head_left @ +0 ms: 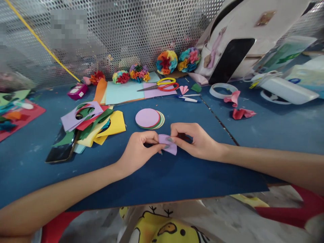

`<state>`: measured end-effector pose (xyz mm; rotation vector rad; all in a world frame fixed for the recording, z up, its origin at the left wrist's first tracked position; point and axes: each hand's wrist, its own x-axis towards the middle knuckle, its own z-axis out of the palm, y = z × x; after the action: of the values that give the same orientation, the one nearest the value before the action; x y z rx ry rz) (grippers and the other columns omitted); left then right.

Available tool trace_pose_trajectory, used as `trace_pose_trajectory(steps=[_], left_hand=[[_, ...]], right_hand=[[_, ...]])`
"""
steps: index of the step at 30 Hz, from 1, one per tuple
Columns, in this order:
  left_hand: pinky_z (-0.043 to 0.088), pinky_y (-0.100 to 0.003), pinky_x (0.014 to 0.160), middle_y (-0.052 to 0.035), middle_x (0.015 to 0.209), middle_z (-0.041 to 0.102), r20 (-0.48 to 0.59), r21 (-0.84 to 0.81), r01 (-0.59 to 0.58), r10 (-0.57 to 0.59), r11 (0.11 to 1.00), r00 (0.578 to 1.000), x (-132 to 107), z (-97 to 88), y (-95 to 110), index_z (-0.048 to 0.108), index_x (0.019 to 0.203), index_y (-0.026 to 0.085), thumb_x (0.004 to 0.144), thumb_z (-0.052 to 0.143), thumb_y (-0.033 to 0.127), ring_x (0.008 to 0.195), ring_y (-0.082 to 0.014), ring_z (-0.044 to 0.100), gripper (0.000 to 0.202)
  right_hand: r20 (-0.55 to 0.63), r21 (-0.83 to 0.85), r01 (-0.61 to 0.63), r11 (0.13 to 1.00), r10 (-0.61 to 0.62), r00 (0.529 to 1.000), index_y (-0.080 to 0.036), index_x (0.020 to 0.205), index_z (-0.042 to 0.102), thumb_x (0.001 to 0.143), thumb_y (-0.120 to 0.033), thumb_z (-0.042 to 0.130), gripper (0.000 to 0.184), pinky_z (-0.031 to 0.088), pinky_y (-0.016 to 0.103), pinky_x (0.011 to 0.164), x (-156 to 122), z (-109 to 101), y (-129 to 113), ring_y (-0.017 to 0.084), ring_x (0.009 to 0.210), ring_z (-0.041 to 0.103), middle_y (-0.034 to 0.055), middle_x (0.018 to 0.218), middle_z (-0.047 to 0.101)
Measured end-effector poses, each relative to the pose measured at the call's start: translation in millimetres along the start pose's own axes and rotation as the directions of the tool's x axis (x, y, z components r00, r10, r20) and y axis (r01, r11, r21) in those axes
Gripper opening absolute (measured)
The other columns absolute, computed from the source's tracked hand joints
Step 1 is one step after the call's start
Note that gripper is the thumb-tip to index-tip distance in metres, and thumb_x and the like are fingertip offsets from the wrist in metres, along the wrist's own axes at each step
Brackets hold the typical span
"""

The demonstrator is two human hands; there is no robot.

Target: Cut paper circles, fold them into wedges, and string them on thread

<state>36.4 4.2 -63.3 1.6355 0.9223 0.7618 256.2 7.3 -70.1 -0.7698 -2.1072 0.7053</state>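
Lilac curved paper [168, 144] pinched in grip of left hand [138, 152], right hand [194, 141]; stacked paper discs [148, 118] near.

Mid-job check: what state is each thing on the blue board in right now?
Left hand, pinching the lilac paper
Right hand, pinching the same paper
Lilac paper, curved piece, apparently folded
Paper circles, stacked, slightly fanned, lilac on top
Scissors, closed, lying on paper sheets
Cut sheet, lilac, circles cut out, lying on scraps
Phone, partly under paper scraps
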Motion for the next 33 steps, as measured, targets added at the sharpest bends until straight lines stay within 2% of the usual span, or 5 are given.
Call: trace_pose_trajectory(steps=[3, 10, 21, 27, 33], left_hand=[[0.049, -0.022, 0.066, -0.0022, 0.067, 0.074, -0.001, -0.019, 0.009, -0.009, 1.000, 1.000, 0.8, -1.0, -1.3, 0.065, 0.067, 0.015, 0.084, 0.082, 0.037, 0.066, -0.0137, 0.068, 0.033], [0.044, -0.023, 0.065, 0.0004, 0.074, 0.076, -0.056, 0.018, -0.041, 0.041, 0.999, 0.998, 2.0, -4.1, -2.7, 0.072, 0.082, 0.017, 0.092, 0.074, 0.031, 0.068, -0.0120, 0.066, 0.018], [0.050, -0.024, 0.070, -0.0007, 0.073, 0.075, 0.002, 0.045, -0.009, 0.009, 0.999, 1.000, 3.0, -0.7, -4.0, 0.073, 0.076, 0.015, 0.080, 0.086, 0.032, 0.069, -0.0134, 0.066, 0.022], [0.053, -0.022, 0.080, -0.0007, 0.087, 0.081, 0.020, -0.025, -0.011, 0.011, 1.000, 1.000, 2.0, -2.0, -2.8, 0.074, 0.091, 0.017, 0.080, 0.082, 0.019, 0.082, -0.0151, 0.075, 0.014], [0.053, -0.022, 0.073, -0.0018, 0.081, 0.080, -0.054, -0.023, -0.018, 0.017, 1.000, 0.998, 1.7, -5.0, -3.7, 0.076, 0.087, 0.017, 0.091, 0.072, 0.027, 0.075, -0.0144, 0.073, 0.012]], right_hand=[[0.028, -0.024, 0.014, 1.000, -0.013, 1.000, -0.020, 0.077, 0.052, 0.099, -0.019, 0.056, 0.023, 0.037, 0.022, 0.058, 0.0, -1.2, 1.5, 0.009, 0.059, 0.044, -0.0042, 0.070, 0.053], [0.078, -0.054, -0.012, 0.998, 0.017, 0.997, -0.020, 0.077, 0.048, 0.099, -0.020, 0.059, 0.024, 0.037, 0.022, 0.059, 0.0, -3.8, 5.8, 0.009, 0.060, 0.043, -0.0047, 0.070, 0.050], [-0.019, -0.038, 0.055, 0.998, -0.055, 0.998, -0.021, 0.074, 0.046, 0.098, -0.018, 0.058, 0.027, 0.033, 0.024, 0.055, -0.9, -1.8, -1.4, 0.009, 0.058, 0.038, -0.0047, 0.068, 0.048], [0.020, 0.003, -0.080, 0.997, 0.080, 0.997, -0.021, 0.075, 0.048, 0.097, -0.023, 0.059, 0.025, 0.035, 0.024, 0.056, 1.0, -4.0, 3.8, 0.009, 0.059, 0.041, -0.0049, 0.068, 0.047], [0.096, 0.027, -0.089, 0.996, 0.086, 0.992, -0.020, 0.081, 0.052, 0.100, -0.026, 0.060, 0.021, 0.041, 0.023, 0.056, 0.2, -6.7, 7.3, 0.010, 0.061, 0.046, -0.0034, 0.073, 0.053]])
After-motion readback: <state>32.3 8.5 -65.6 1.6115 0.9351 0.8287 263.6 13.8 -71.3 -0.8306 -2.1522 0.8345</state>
